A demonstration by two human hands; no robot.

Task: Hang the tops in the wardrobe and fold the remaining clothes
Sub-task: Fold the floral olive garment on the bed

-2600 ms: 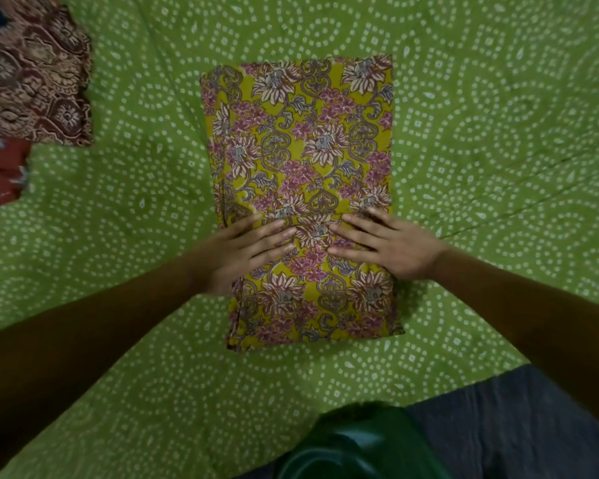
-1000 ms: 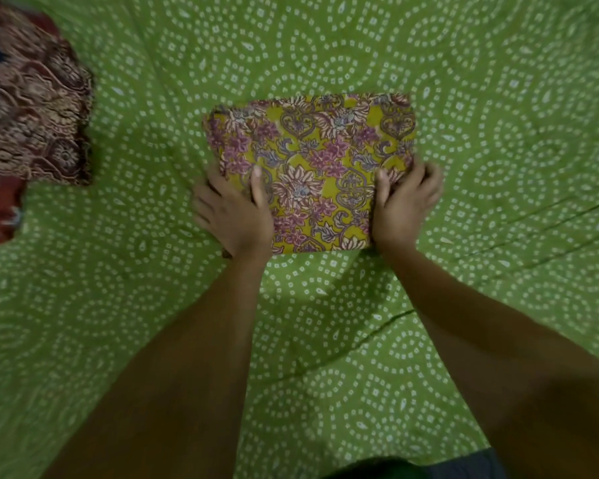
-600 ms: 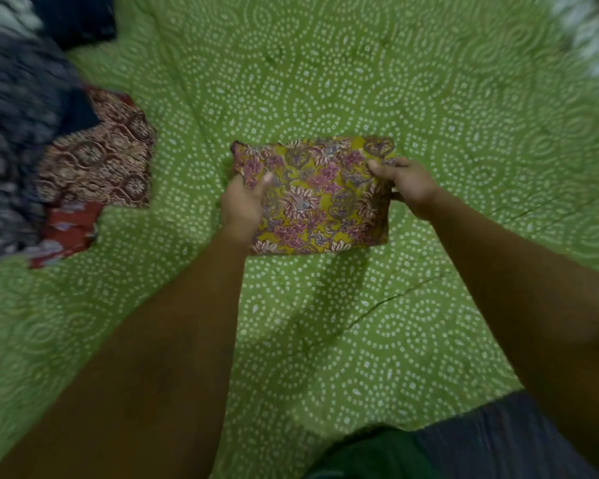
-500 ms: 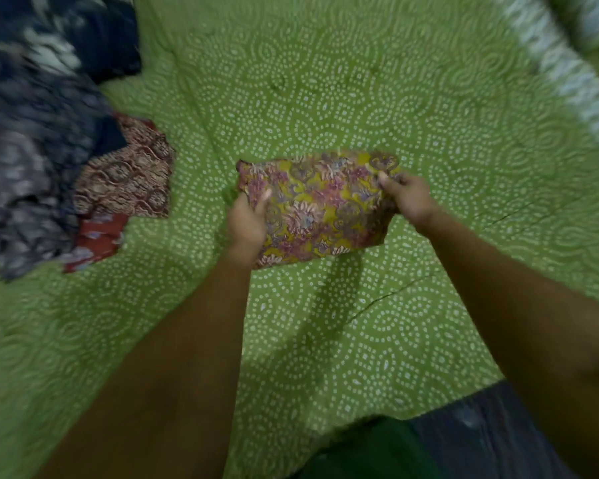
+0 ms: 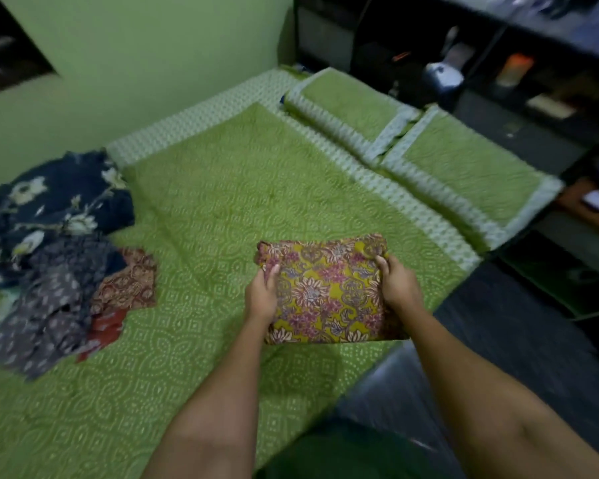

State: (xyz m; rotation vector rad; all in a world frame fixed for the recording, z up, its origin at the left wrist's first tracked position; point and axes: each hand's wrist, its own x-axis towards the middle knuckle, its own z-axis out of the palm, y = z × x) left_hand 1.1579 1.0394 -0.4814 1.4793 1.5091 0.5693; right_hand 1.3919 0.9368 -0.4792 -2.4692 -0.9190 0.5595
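The bed (image 5: 222,188), under a green dotted sheet, fills most of the view, with two matching pillows (image 5: 429,157) along its far right edge and dark shelves (image 5: 498,63) beyond them. A loose pile (image 5: 49,243) of unfolded clothes, navy floral on top with grey, maroon and red pieces below, lies on the bed's left side, well apart from the hands. The bundle (image 5: 325,292), a folded yellow floral cloth, is held just above the sheet near the bed's right edge. The left hand (image 5: 261,299) grips its left side, thumb on top, and the right hand (image 5: 396,285) grips its right side with the fingers curled round the edge; each grip pinches the folded layers together. The folding of this piece looks done, and putting it down probably comes next. The risk is that the layers slip: the cloth looks soft and thin, so if one grip loosens early, or the bundle tilts in the carry, the folds could slide open and need redoing. Setting it too close to the bed's edge could let it drop to the floor (image 5: 498,340), and too near the pile could mix it with unfolded pieces.
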